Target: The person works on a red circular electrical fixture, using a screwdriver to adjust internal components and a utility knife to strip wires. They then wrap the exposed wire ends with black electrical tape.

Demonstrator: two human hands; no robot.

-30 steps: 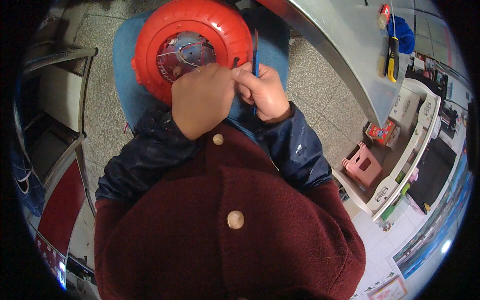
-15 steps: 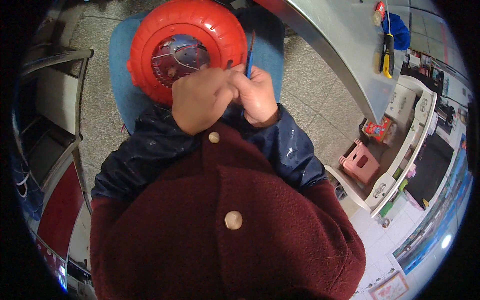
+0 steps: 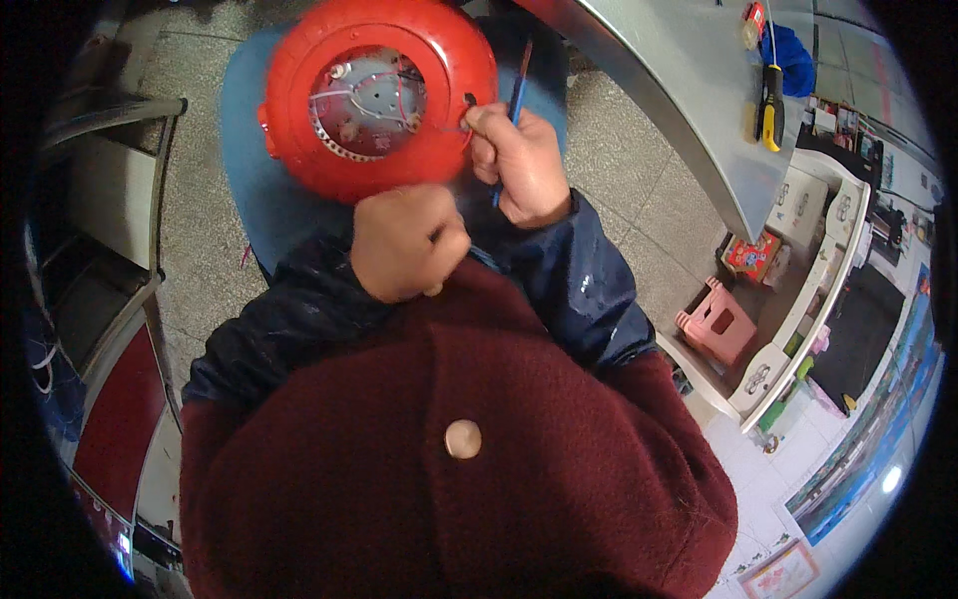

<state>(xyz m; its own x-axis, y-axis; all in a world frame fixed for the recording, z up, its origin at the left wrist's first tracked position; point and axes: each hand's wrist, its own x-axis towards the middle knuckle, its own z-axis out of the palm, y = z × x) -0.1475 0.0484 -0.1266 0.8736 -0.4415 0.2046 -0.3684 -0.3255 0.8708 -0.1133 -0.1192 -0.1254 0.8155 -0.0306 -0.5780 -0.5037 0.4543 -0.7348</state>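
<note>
My lap (image 3: 547, 105) bears the housing (image 3: 451, 85), wires (image 3: 334, 94) inside its central opening. My right hand (image 3: 529, 168), a tool (image 3: 518, 100) in it, is at the housing's right edge; my left hand (image 3: 407, 245) is between housing and chest. Far right, a screwdriver (image 3: 771, 112) lies on a table (image 3: 689, 95) beside a cloth (image 3: 795, 65), with a stool (image 3: 717, 334) nearer me.

At two o'clock, a yellow-and-black screwdriver (image 3: 770, 108) lies on a metal table (image 3: 679, 90) near a bunched blue cloth (image 3: 794, 66). A pink plastic stool (image 3: 709, 335) sits at three o'clock.
</note>
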